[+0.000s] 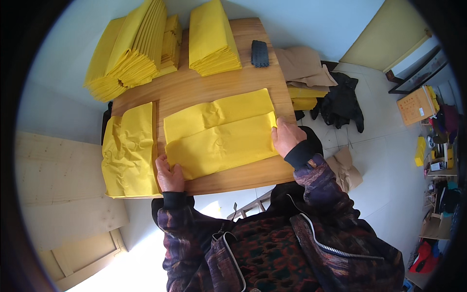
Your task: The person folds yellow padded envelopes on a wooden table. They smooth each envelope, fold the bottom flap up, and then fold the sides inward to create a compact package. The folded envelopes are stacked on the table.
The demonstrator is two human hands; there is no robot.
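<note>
A folded sheet of yellow paper (222, 146) lies across the wooden table (219, 87), its upper layer short of the far edge. My right hand (288, 137) pinches its right edge between thumb and fingers. At its near left corner, my left hand (170, 174) grips the paper with curled fingers. Left of it lies a wrinkled stack of yellow paper (131, 149), close beside my left hand.
Large bundles of folded yellow paper (135, 54) and another stack (215, 40) stand along the table's far side. A dark folded cloth (259, 53) lies near the far right. Brown paper (304, 67), a black garment (341, 98) and crumpled brown paper (344, 169) are beyond the right edge.
</note>
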